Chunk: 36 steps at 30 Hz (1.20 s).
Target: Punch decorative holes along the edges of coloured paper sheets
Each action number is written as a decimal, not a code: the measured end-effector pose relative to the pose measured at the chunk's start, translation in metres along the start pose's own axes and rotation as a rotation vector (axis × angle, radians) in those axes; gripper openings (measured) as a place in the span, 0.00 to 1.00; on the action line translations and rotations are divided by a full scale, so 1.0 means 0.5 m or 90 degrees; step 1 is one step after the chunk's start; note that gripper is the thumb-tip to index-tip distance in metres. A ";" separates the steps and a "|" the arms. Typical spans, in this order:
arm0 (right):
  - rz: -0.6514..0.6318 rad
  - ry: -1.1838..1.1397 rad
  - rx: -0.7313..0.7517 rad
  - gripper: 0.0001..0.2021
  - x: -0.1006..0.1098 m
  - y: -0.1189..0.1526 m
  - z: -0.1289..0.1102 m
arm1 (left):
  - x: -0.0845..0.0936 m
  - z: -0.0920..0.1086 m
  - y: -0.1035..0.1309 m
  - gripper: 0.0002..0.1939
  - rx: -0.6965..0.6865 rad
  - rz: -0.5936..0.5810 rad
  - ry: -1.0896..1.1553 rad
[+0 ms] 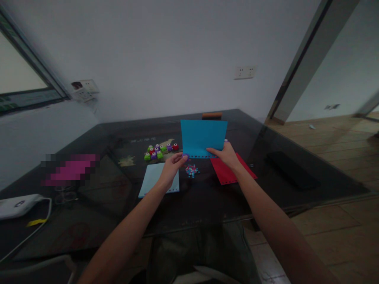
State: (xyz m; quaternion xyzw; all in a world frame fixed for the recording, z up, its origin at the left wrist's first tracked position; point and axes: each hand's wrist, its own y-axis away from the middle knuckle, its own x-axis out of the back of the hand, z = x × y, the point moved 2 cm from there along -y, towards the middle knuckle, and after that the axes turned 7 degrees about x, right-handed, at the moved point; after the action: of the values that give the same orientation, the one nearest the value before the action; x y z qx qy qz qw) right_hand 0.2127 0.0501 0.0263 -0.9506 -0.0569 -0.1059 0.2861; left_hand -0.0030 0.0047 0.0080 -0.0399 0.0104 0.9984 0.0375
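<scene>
A blue sheet of paper (203, 136) is held upright over the table, with a row of small punched shapes along its lower edge. My right hand (225, 154) grips its lower right part, thumb on the near face. At the lower left corner, my left hand (172, 167) is closed around a small purple craft punch (185, 156), which touches the sheet's edge. Just below lies a pile of pink, blue and white paper bits (192, 170). Light blue paper (152, 175) with punched edges lies under my left forearm. Red paper (223, 171), also punched, is partly hidden by my right arm.
Several green, purple and red craft punches (160, 148) stand at the back left of the dark table (192, 209). A long black object (291, 169) lies at right. Farther left are a pink item (74, 167) and a white power strip (19, 206) with a cable.
</scene>
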 end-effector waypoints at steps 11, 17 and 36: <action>0.008 0.005 0.007 0.22 0.000 0.001 -0.003 | 0.000 -0.003 0.000 0.16 -0.014 0.000 0.000; 0.001 -0.007 0.007 0.23 -0.001 0.000 0.005 | 0.001 -0.006 -0.003 0.16 -0.022 0.004 0.006; 0.001 -0.021 0.020 0.23 -0.001 0.001 0.008 | 0.003 -0.009 -0.004 0.16 -0.041 0.003 0.016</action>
State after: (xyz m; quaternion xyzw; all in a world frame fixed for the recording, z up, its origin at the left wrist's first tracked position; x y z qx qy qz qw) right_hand 0.2128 0.0519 0.0228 -0.9477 -0.0624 -0.0891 0.3002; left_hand -0.0040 0.0069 0.0032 -0.0540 -0.0216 0.9977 0.0335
